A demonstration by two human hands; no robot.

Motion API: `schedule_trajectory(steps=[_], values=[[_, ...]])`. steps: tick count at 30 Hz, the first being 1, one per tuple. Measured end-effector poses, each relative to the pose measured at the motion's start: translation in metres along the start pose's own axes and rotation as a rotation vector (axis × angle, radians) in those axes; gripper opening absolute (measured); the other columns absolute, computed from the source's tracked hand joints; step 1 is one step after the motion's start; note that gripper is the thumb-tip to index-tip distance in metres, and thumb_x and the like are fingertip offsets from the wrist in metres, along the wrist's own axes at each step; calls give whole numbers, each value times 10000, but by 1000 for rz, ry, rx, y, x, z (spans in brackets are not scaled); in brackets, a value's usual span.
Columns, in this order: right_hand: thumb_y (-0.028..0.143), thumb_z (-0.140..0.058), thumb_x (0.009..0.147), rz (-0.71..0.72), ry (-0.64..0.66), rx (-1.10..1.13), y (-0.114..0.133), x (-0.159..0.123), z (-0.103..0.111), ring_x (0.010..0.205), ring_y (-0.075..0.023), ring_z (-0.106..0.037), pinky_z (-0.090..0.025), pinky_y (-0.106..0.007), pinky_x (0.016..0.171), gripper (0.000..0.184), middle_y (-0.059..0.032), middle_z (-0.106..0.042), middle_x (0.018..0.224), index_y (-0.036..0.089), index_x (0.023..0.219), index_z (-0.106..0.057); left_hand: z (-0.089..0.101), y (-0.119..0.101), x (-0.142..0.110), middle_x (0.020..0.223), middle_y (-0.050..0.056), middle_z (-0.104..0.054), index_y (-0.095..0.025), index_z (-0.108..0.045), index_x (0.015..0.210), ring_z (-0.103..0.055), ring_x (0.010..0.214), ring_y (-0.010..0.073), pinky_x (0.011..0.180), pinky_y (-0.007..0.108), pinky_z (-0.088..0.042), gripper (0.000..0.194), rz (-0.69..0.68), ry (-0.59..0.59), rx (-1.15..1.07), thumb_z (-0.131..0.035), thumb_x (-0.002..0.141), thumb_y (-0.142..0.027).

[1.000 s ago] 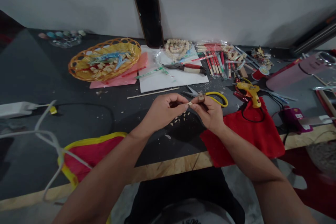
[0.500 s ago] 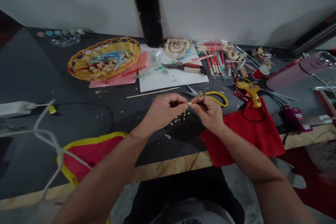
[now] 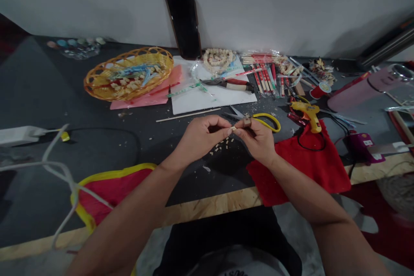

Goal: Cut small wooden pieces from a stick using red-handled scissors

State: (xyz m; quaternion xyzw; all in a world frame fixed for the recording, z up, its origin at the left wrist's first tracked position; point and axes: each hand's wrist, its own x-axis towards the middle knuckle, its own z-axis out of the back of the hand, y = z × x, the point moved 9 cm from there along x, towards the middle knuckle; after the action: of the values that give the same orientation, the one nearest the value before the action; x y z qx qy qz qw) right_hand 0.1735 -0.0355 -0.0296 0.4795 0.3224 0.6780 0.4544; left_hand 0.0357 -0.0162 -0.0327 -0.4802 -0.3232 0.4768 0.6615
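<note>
My left hand [image 3: 201, 136] and my right hand [image 3: 257, 138] meet above the dark table [image 3: 97, 133], both pinched on one small pale wooden piece [image 3: 232, 128] held between their fingertips. Under the hands lies a scatter of small wooden bits [image 3: 221, 146]. Just beyond my right hand lie yellow-handled scissors [image 3: 263, 119]. A thin wooden stick [image 3: 188, 114] rests on the table behind my left hand.
A yellow basket [image 3: 129, 73] with wooden bits stands at the back left, a white sheet [image 3: 207, 95] with pliers [image 3: 228, 83] in the middle, a dark phone [image 3: 184, 23] leaning on the wall. A yellow glue gun [image 3: 307, 113] sits on red cloth [image 3: 304, 164]; white cables [image 3: 54, 164] run at left.
</note>
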Motion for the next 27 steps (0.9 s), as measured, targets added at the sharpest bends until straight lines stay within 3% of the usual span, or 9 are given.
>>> schedule_trajectory(steps=[13,27], values=[[359,-646,856,-31,-19,42,-2,0,0,702,-130,-634,-513,-249,641,151,-3,-702,799,210,841,-665,3,0,0,823,41,-741,-160,-713,833,-649,727,155,648,242,-484,199,-30,-34,15,-691,774,-348],[272,-689,819,-24,-58,54,-1,1,4,657,-108,-614,-480,-215,602,85,22,-692,744,203,790,-649,1,-1,0,777,30,-718,-150,-708,833,-617,690,139,615,228,-453,188,-36,-30,-3,-669,782,-327]])
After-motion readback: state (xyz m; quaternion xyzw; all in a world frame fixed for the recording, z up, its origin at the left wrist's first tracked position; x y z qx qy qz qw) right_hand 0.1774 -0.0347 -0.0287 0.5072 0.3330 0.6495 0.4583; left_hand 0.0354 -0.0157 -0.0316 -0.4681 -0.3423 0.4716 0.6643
